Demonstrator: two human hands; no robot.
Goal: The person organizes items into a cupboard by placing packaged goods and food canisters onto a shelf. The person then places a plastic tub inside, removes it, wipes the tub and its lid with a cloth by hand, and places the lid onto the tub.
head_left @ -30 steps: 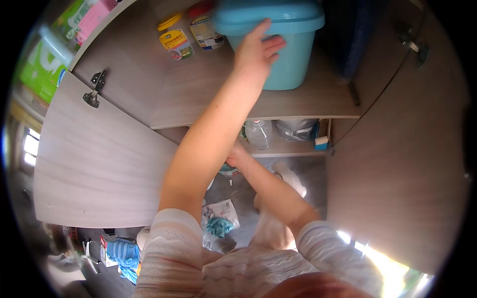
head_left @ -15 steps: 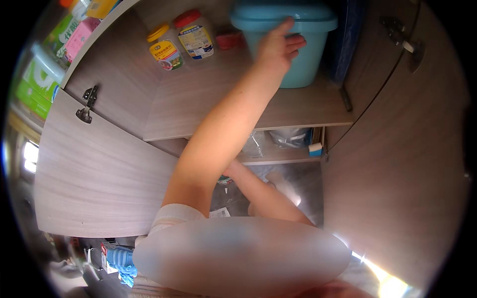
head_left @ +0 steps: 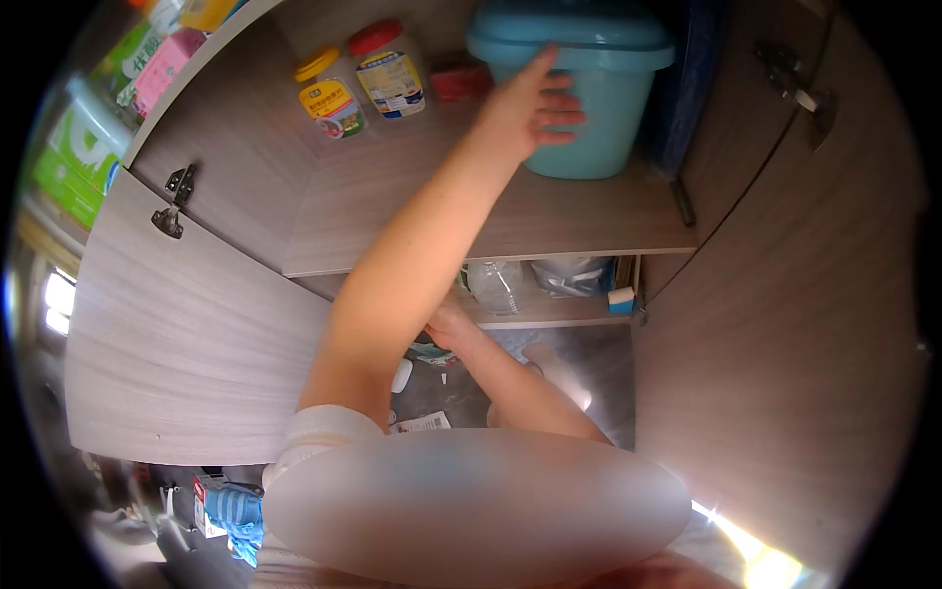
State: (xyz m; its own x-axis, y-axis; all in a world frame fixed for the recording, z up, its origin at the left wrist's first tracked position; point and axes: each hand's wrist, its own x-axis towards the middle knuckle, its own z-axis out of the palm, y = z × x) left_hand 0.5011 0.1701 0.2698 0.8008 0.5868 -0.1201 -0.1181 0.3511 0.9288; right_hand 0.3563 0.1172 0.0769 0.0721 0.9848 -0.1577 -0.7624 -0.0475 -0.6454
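At one o'clock, a lidded bin (head_left: 603,123) is standing upright on the cupboard shelf (head_left: 392,221), and your left hand (head_left: 525,113) is hovering over its front face, fingers spreading apart and clamping nothing; whether the fingertips are touching the wall, you cannot tell. Your right hand (head_left: 448,326) is sitting lower, near the centre, partly hiding behind your left forearm, so you cannot tell how its grip is standing.

You are probably dealing with stiff, smooth plastic, a little slippery on the sides; its contents are not showing, so its weight is staying a guess. Opposite sides under the overhanging rim (head_left: 628,61) are looking like the surest hold, as the lid (head_left: 579,25) alone might be coming loose.

It is showing a soft blue-green, with rounded corners and a body tapering downward. Toward eleven o'clock, a yellow-lidded jar (head_left: 331,106) and a red-lidded jar (head_left: 391,83) are standing side by side.
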